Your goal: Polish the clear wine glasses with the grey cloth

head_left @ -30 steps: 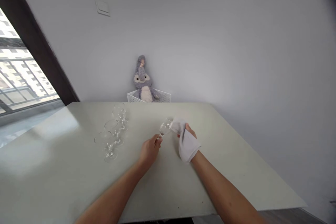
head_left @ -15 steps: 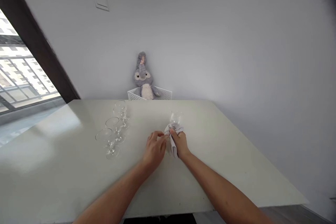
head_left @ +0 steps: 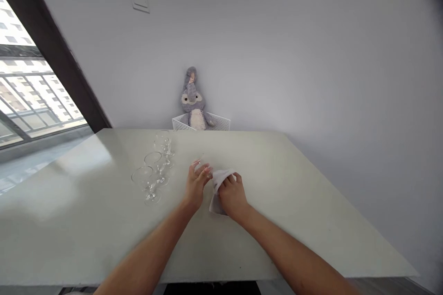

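My left hand [head_left: 195, 188] is closed around a clear stemmed glass [head_left: 202, 162], which looks tilted and is partly hidden by the fingers. A white cloth [head_left: 217, 205] is bunched in my right hand [head_left: 233, 195], pressed up against the right side of the glass. One corner of that cloth hangs down toward the table. To the left stand several more stemmed glasses, the nearest glass [head_left: 151, 184] upright with its foot on the tabletop.
The pale table [head_left: 294, 221] reaches back to a grey wall. Behind its far edge, a grey plush toy [head_left: 197, 117] sits in a white perforated basket [head_left: 221, 122]. On the left is a dark-framed window [head_left: 51, 41].
My left hand has taken hold of the glass, which has moved left and tilted from its upright position. My right hand has turned over, with the cloth bunched differently in it.
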A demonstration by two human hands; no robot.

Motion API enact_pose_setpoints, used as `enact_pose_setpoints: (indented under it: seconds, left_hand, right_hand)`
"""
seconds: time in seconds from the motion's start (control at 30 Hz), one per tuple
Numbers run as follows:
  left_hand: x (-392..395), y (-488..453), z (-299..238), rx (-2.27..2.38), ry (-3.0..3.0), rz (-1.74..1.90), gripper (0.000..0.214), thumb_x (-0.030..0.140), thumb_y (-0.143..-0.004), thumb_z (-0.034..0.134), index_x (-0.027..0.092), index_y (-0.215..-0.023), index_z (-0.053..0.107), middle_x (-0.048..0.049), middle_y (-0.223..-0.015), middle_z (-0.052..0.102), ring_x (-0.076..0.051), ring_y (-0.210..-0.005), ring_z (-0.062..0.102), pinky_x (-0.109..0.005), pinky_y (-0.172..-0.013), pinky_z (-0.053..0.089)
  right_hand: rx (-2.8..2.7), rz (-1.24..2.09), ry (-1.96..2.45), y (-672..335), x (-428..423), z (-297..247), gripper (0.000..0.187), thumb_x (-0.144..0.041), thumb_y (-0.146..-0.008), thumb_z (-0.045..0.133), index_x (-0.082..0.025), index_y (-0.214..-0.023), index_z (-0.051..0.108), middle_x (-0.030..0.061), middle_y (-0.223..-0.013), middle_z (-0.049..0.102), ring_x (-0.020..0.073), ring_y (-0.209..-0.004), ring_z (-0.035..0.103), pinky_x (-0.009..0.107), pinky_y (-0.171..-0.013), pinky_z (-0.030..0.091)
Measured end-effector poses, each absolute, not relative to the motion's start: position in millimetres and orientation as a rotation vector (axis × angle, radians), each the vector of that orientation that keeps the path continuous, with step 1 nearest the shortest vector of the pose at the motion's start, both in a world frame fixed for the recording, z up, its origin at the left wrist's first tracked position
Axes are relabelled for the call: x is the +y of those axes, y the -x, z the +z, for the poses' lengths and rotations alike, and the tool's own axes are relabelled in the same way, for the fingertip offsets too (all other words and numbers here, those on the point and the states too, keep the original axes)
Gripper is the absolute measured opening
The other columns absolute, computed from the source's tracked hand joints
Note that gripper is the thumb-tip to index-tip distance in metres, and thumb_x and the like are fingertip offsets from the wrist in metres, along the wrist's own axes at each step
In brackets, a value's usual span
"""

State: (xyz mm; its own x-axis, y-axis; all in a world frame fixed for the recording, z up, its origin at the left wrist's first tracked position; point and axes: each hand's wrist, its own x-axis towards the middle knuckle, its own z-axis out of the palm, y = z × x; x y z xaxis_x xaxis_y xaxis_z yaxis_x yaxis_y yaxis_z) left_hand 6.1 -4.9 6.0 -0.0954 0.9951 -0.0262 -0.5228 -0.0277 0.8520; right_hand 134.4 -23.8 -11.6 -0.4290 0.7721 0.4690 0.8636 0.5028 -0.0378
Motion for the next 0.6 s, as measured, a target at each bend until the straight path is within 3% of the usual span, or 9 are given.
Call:
enact_pose_setpoints:
  seconds: [0.17,0.23,0.3,0.43,0.5,0.6]
  left_hand:
    - [3.7,5.5,4.6,0.834,-0.502,1.558,0.041,0.03,-0.071,0.066,0.022,-0.103,0.042,-0.0064,-0.099,0.06,-0.018,-0.083,0.063,-0.033,-0.074,0.05]
    - [2.9,7.4,7.1,0.829,-0.447,1.551,0.038,0.03,-0.072,0.065,0.02,-0.102,0.043,-0.007,-0.098,0.06,-0.016,-0.079,0.063,-0.031,-0.072,0.05]
    - [-1.6,5.4,10.8,0.796,-0.461,1.547,0.039,0.03,-0.071,0.065,0.021,-0.103,0.044,-0.006,-0.098,0.061,-0.015,-0.078,0.062,-0.029,-0.072,0.049]
    - [-15.0,-5.5,15.7,0.636,-0.652,1.54,0.041,0.029,-0.073,0.064,0.027,-0.108,0.042,-0.0038,-0.106,0.057,-0.017,-0.09,0.062,-0.034,-0.083,0.046]
    - [-20.3,-10.8,15.6,0.595,-0.722,1.533,0.043,0.029,-0.075,0.063,0.028,-0.111,0.041,-0.0045,-0.11,0.054,-0.02,-0.096,0.06,-0.038,-0.088,0.044]
    - [-25.4,-16.1,14.2,0.571,-0.799,1.536,0.047,0.03,-0.076,0.061,0.029,-0.116,0.038,-0.0068,-0.114,0.05,-0.023,-0.102,0.057,-0.042,-0.09,0.043]
  right_hand:
    - [-2.362,-0.439,1.162,-127.2,-35.0,-7.1,0.049,-0.038,-0.081,0.051,-0.018,-0.125,0.046,0.0137,-0.13,0.045,0.0303,-0.117,0.035,0.054,-0.099,0.014]
    - [-2.333,-0.441,1.17,-127.4,-33.3,-5.2,0.053,-0.036,-0.081,0.051,-0.017,-0.129,0.04,0.0132,-0.134,0.04,0.0303,-0.12,0.032,0.053,-0.1,0.013]
    - [-2.276,-0.372,1.208,-130.6,-27.7,-3.7,0.051,-0.031,-0.081,0.051,-0.017,-0.128,0.041,0.0131,-0.13,0.045,0.0294,-0.118,0.034,0.051,-0.1,0.016]
    - [-2.001,0.18,1.353,-140.9,-12.6,-2.0,0.03,-0.033,-0.088,0.037,-0.018,-0.1,0.06,0.0096,-0.099,0.062,0.0216,-0.091,0.054,0.036,-0.082,0.038]
    - [-1.755,0.594,1.393,-145.5,-5.5,-2.4,0.039,-0.04,-0.088,0.032,-0.016,-0.078,0.062,0.0074,-0.078,0.063,0.0182,-0.071,0.056,0.03,-0.067,0.042]
    - [-1.267,1.2,1.367,-148.6,2.1,-6.0,0.046,-0.053,-0.08,0.04,-0.015,-0.06,0.055,0.0037,-0.054,0.055,0.0157,-0.049,0.05,0.028,-0.05,0.04]
